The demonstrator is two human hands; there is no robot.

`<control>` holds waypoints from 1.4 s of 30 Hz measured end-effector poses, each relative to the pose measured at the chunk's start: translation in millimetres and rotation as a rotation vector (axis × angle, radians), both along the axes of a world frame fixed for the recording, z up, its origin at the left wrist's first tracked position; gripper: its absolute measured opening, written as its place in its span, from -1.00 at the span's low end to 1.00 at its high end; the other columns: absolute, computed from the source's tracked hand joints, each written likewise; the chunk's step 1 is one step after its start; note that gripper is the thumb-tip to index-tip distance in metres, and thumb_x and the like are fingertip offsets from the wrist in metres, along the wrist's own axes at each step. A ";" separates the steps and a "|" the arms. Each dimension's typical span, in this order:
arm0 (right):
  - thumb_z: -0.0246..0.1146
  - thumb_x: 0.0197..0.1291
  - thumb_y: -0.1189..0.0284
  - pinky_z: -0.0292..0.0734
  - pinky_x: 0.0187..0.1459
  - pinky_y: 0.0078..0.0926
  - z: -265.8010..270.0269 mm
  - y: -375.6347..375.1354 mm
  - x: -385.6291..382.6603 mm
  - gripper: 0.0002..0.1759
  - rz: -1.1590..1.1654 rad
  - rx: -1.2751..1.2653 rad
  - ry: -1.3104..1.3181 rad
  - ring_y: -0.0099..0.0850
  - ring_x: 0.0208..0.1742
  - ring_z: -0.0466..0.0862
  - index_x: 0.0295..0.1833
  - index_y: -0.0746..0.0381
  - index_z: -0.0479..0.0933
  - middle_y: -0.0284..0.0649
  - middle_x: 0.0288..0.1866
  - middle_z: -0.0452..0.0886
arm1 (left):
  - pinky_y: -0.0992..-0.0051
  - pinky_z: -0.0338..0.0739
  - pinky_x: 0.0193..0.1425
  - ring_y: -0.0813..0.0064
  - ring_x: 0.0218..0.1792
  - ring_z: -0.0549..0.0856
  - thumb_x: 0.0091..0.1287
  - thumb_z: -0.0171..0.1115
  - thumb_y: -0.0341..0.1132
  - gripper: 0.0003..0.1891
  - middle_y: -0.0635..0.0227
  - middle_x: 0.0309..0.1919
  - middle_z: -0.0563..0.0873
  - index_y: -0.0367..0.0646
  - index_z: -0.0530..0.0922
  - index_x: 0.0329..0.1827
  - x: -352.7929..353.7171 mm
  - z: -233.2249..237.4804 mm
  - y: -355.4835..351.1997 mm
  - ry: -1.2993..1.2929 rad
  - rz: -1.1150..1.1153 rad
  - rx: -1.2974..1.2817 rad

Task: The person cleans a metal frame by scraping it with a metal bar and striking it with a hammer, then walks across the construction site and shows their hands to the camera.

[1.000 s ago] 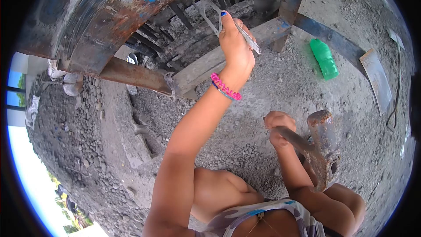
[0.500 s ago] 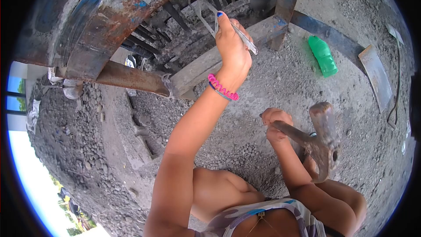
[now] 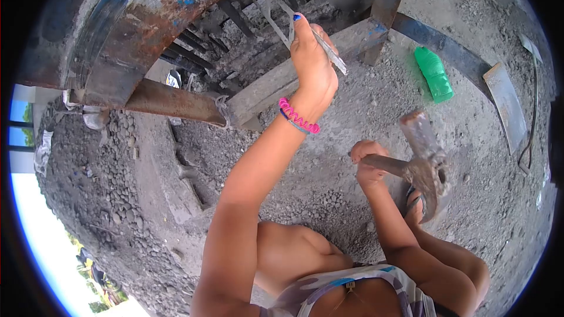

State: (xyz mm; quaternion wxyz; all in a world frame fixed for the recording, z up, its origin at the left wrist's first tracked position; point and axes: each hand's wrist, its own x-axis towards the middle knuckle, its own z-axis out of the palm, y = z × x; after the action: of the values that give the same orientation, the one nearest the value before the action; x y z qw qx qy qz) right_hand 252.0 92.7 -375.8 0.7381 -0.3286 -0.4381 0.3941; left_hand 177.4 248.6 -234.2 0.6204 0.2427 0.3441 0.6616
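Note:
My left hand [image 3: 314, 64] is raised and shut on a flat metal chisel [image 3: 329, 53], whose tip points up into the rusty, concrete-caked steel frame [image 3: 170, 17] with dark bars. A pink coil band [image 3: 298, 116] circles that wrist. My right hand [image 3: 367, 161] is lower right, shut on the handle of a rusty claw hammer [image 3: 426, 161]; its head is lifted above the gravel ground, apart from the chisel.
A green plastic bottle [image 3: 433, 73] lies on the gravel to the right, past a blue-painted steel bar [image 3: 446, 41]. A flat metal plate [image 3: 505, 108] lies at far right. Loose stones and a concrete ridge [image 3: 170, 170] fill the left ground. My knee [image 3: 294, 252] is below.
The hammer head has swung upward and slightly left in my right hand. My left hand holds the chisel almost still against the frame.

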 end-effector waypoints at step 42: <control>-0.16 -0.06 -0.33 0.11 -0.76 -0.64 18.1 1.0 2.2 -0.21 -0.023 -0.362 -0.241 -0.57 -0.77 0.27 -0.57 0.29 0.27 -0.29 -0.78 0.27 | 0.58 0.05 -0.63 0.64 -0.78 0.12 0.27 -0.09 0.05 -0.60 0.52 -0.83 0.17 -0.04 0.24 -0.60 -1.5 3.5 3.6 -0.036 -0.009 0.031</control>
State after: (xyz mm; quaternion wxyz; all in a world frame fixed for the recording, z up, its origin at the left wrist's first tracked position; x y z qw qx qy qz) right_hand 254.2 93.8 -357.7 0.6138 -0.5056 -0.4413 0.4159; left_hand 175.8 252.2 -230.7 0.6257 0.2419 0.3215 0.6683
